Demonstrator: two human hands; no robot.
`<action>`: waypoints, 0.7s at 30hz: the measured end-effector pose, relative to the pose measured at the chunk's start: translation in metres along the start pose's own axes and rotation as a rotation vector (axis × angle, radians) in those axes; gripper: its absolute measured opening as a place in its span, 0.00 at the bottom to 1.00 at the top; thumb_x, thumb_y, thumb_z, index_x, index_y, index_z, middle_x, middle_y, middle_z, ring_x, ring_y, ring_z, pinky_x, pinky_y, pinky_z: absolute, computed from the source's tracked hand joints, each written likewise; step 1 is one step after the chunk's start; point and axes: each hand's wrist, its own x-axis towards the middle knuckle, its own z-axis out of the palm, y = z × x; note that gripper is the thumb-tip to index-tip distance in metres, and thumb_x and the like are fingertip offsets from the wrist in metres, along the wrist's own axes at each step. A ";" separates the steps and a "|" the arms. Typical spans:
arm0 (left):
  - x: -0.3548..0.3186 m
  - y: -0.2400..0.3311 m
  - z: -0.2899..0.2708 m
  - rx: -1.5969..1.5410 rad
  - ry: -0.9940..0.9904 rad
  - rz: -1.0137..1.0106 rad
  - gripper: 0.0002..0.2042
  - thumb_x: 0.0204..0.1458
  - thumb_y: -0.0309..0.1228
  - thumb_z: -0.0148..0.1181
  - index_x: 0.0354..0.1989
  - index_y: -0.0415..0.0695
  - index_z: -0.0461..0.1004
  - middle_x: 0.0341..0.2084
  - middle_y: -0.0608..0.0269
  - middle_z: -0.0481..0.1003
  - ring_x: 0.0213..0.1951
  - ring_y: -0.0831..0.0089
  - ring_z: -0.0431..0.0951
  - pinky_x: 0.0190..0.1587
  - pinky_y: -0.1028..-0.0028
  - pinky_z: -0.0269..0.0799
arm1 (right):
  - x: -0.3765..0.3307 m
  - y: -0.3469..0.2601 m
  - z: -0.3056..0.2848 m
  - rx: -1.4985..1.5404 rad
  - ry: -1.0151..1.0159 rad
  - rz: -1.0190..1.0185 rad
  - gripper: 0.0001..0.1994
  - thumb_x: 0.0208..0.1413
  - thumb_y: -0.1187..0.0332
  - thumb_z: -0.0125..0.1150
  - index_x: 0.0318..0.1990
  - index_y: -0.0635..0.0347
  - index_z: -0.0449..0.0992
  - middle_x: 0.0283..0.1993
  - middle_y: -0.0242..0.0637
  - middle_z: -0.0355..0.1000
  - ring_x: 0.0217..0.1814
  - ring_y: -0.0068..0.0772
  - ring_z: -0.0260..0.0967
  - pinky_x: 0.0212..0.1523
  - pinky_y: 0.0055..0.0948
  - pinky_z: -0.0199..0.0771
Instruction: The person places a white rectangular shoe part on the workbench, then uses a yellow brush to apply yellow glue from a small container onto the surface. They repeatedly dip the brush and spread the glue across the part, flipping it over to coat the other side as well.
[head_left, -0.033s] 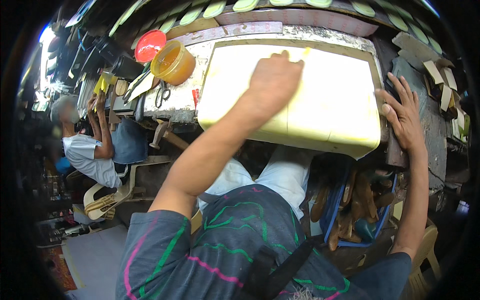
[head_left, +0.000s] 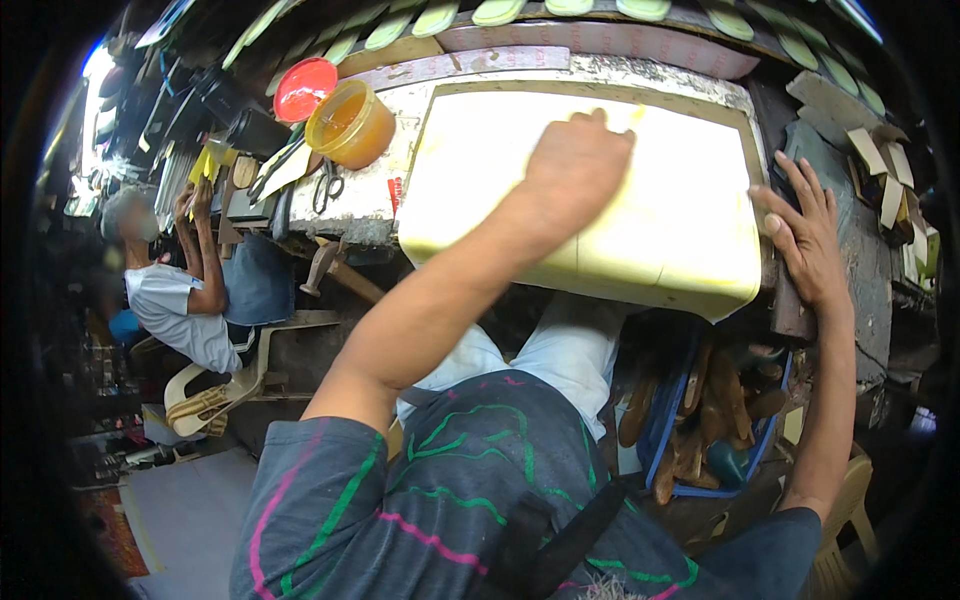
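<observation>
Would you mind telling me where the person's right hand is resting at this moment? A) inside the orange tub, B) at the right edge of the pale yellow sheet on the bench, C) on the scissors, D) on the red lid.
B: the right hand lies flat with spread fingers by the right edge of the pale yellow sheet, while the left hand presses on the sheet's middle.

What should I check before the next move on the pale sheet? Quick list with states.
1. Left hand flat on pale sheet: ok.
2. Right hand bracing sheet's right edge: ok.
3. Sheet fully on workbench: not ok, near edge overhangs.
4. Open amber glue tub apart from sheet: ok.
5. Scissors off the sheet: ok.
6. Tool in left hand: cannot tell.
</observation>
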 end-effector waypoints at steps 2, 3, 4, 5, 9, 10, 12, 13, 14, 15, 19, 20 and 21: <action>0.014 0.020 0.010 -0.068 0.002 0.083 0.12 0.60 0.29 0.58 0.48 0.45 0.84 0.37 0.49 0.80 0.42 0.52 0.85 0.43 0.55 0.84 | 0.001 -0.001 -0.003 -0.011 -0.037 0.001 0.25 0.74 0.40 0.46 0.64 0.34 0.84 0.86 0.31 0.55 0.91 0.46 0.38 0.86 0.63 0.26; 0.017 0.022 0.013 -0.184 -0.005 0.053 0.11 0.61 0.28 0.58 0.48 0.46 0.84 0.39 0.50 0.81 0.43 0.52 0.85 0.43 0.56 0.84 | 0.001 -0.001 -0.005 0.006 -0.047 0.011 0.25 0.74 0.40 0.46 0.64 0.33 0.84 0.86 0.33 0.55 0.91 0.47 0.38 0.86 0.63 0.26; 0.016 0.021 0.014 -0.331 -0.002 0.059 0.11 0.62 0.28 0.58 0.49 0.46 0.84 0.41 0.52 0.82 0.43 0.52 0.85 0.43 0.57 0.84 | 0.002 -0.002 -0.005 0.013 -0.040 0.003 0.25 0.74 0.40 0.45 0.64 0.34 0.84 0.86 0.33 0.55 0.91 0.47 0.38 0.86 0.63 0.26; 0.009 0.013 0.011 -0.483 0.071 0.120 0.11 0.63 0.28 0.58 0.49 0.46 0.85 0.42 0.53 0.82 0.44 0.53 0.85 0.43 0.58 0.84 | 0.002 -0.002 -0.004 0.011 -0.032 0.002 0.26 0.74 0.40 0.45 0.64 0.34 0.85 0.86 0.33 0.55 0.91 0.47 0.38 0.86 0.63 0.26; -0.049 -0.064 -0.048 -0.613 0.195 -0.106 0.10 0.63 0.29 0.68 0.51 0.45 0.85 0.46 0.58 0.84 0.44 0.66 0.85 0.46 0.67 0.83 | 0.001 0.005 0.003 0.002 0.012 0.004 0.26 0.74 0.39 0.45 0.68 0.34 0.81 0.86 0.34 0.55 0.91 0.48 0.39 0.85 0.63 0.28; -0.069 -0.091 -0.074 -0.532 0.149 -0.193 0.11 0.63 0.27 0.68 0.52 0.44 0.85 0.43 0.60 0.84 0.42 0.71 0.84 0.47 0.69 0.83 | 0.000 0.007 0.006 -0.010 0.045 -0.006 0.27 0.74 0.39 0.45 0.69 0.34 0.80 0.86 0.34 0.55 0.91 0.48 0.39 0.85 0.63 0.28; -0.105 -0.143 -0.125 -0.233 0.112 -0.307 0.11 0.63 0.31 0.67 0.52 0.43 0.86 0.41 0.58 0.86 0.40 0.70 0.85 0.47 0.68 0.83 | -0.001 0.013 0.011 -0.066 0.097 0.002 0.29 0.75 0.40 0.45 0.76 0.36 0.71 0.86 0.34 0.54 0.90 0.47 0.41 0.85 0.61 0.31; -0.121 -0.166 -0.144 -0.011 0.017 -0.401 0.13 0.61 0.37 0.65 0.52 0.52 0.86 0.46 0.57 0.86 0.47 0.58 0.87 0.55 0.61 0.81 | -0.001 0.016 0.013 -0.094 0.139 0.009 0.29 0.75 0.40 0.46 0.77 0.36 0.69 0.86 0.34 0.54 0.90 0.46 0.41 0.85 0.61 0.32; -0.129 -0.189 -0.160 0.156 -0.078 -0.402 0.12 0.60 0.37 0.63 0.49 0.52 0.87 0.41 0.56 0.86 0.47 0.55 0.86 0.54 0.59 0.81 | -0.002 0.019 0.015 -0.155 0.175 0.019 0.29 0.75 0.41 0.46 0.78 0.37 0.68 0.86 0.34 0.53 0.90 0.46 0.41 0.85 0.61 0.32; -0.135 -0.208 -0.168 0.277 -0.123 -0.436 0.12 0.59 0.37 0.61 0.46 0.53 0.88 0.40 0.55 0.86 0.46 0.52 0.86 0.52 0.57 0.81 | -0.002 0.021 0.016 -0.130 0.215 0.006 0.30 0.76 0.41 0.45 0.80 0.36 0.63 0.86 0.33 0.53 0.90 0.45 0.41 0.84 0.65 0.33; -0.127 -0.248 -0.155 0.497 -0.277 -0.397 0.12 0.58 0.34 0.60 0.46 0.54 0.88 0.39 0.57 0.87 0.45 0.52 0.87 0.50 0.57 0.82 | -0.005 0.029 0.022 -0.224 0.291 0.109 0.31 0.76 0.40 0.45 0.80 0.36 0.62 0.86 0.33 0.53 0.90 0.45 0.43 0.82 0.70 0.35; -0.122 -0.253 -0.150 0.515 -0.287 -0.375 0.12 0.58 0.34 0.61 0.46 0.54 0.88 0.40 0.57 0.87 0.45 0.53 0.87 0.50 0.58 0.82 | -0.006 0.030 0.024 -0.232 0.313 0.120 0.31 0.76 0.40 0.45 0.80 0.36 0.62 0.86 0.33 0.53 0.90 0.45 0.43 0.82 0.71 0.36; -0.118 -0.256 -0.148 0.493 -0.326 -0.338 0.12 0.57 0.34 0.61 0.46 0.54 0.89 0.40 0.57 0.87 0.45 0.54 0.87 0.50 0.58 0.82 | -0.007 0.032 0.025 -0.254 0.329 0.148 0.31 0.76 0.40 0.46 0.81 0.36 0.61 0.86 0.33 0.54 0.90 0.45 0.44 0.81 0.72 0.37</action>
